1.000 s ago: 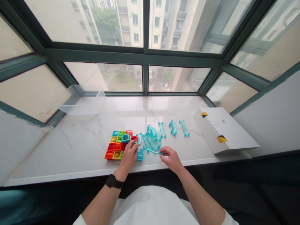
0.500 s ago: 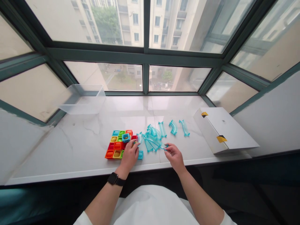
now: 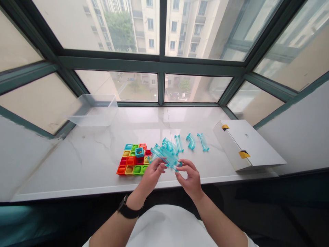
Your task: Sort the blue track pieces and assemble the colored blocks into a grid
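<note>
A long, clear blue marble-run track piece [image 3: 162, 155] slants above other track pieces near the counter's front edge. My right hand [image 3: 189, 176] pinches its near right end between thumb and fingers. My left hand [image 3: 152, 174] has its fingers curled against the underside of the same piece; its fingertips are partly hidden by the clear plastic. Behind it lies a heap of clear blue tracks [image 3: 168, 144], some curved. Left of my left hand is a block of coloured square cubes [image 3: 130, 160] in red, orange, yellow, green and blue, with one blue cube [image 3: 139, 152] raised on top.
A straight track [image 3: 179, 143], a curved track [image 3: 190, 141] and a wavy track [image 3: 203, 142] lie to the right. A white box [image 3: 252, 140] with yellow-black tabs stands at the right. A clear plastic bin [image 3: 94, 120] sits back left, by the windows.
My left hand has moved right from the coloured cubes to the track piece. My right hand has raised and turned that piece, which now slants above the heap.
</note>
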`<state>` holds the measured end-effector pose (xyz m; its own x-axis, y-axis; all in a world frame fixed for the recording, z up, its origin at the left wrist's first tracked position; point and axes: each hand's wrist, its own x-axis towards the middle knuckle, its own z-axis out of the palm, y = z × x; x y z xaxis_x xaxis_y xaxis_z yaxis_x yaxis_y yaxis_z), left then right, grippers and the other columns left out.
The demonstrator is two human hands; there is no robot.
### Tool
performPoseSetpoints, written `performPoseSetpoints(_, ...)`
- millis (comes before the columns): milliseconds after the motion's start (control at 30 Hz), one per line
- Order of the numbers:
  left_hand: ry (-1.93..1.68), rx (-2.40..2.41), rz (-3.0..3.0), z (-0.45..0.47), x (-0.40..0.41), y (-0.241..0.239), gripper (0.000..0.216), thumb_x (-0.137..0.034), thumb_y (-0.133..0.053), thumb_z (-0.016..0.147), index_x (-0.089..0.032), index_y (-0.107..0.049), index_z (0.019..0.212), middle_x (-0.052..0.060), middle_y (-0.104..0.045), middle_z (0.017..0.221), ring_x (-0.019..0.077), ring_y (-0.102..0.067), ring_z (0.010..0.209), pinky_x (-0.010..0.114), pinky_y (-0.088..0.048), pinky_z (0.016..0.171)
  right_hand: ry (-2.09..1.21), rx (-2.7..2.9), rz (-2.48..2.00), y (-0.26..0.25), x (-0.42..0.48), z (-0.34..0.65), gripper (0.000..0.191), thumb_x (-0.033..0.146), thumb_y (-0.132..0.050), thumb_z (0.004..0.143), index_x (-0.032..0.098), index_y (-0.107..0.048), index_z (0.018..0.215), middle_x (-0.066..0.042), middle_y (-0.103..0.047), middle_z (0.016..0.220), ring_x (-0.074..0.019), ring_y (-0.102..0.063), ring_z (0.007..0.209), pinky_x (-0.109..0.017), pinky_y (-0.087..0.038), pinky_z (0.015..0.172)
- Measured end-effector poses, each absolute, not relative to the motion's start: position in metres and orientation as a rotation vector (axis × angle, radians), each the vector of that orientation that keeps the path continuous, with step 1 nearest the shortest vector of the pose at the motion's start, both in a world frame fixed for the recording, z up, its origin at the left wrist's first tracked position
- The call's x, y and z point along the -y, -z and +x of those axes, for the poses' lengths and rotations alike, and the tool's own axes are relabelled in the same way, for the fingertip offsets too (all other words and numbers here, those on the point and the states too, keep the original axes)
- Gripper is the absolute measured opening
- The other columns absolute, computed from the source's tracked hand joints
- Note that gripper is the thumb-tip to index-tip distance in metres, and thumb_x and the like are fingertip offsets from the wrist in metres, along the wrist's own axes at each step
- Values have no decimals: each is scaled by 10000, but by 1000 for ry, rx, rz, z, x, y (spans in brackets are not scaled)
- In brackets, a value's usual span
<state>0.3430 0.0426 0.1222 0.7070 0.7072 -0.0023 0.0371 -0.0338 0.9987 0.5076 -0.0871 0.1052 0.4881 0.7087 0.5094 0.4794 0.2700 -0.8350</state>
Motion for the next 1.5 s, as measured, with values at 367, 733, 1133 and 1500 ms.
performPoseSetpoints(367, -784, -923, 1842, 347, -43, -145, 259, -451, -501, 1042, -227, -597, 954, 23, -703, 799, 204, -694, 753, 316, -511, 712, -441, 1190, -1399, -116, 68, 477, 205, 252, -666, 933, 259, -551, 1103, -55, -693, 1064, -208, -707, 938, -362, -596, 859)
performPoseSetpoints(733, -883, -929, 2165, 353, -33, -138, 297, -403, -416, 1062, -253, -552, 845, 4, -607, 681, 198, -600, 632, 306, -406, 628, -388, 1388, -1646, -124, 62, 472, 253, 337, -496, 1041, 259, -566, 810, -8, -569, 685, -176, -520, 618, -303, -382, 598)
performPoseSetpoints(1133, -880, -920, 2147, 356, -40, -148, 426, -466, -455, 1061, -232, -500, 708, -17, -517, 604, 160, -494, 570, 279, -338, 592, -351, 1438, -1671, -118, 56, 475, 435, 336, -546, 1043, 246, -442, 630, 13, -504, 587, -157, -460, 554, -306, -308, 542)
performPoseSetpoints(1500, -896, -957, 1801, 371, -60, -176, 550, -604, -429, 1051, -224, -608, 696, 25, -672, 625, 186, -647, 607, 277, -465, 599, -200, 1499, -1701, -106, 58, 476, 414, 408, -549, 1049, 255, -541, 664, -4, -564, 610, -177, -532, 605, -298, -363, 573)
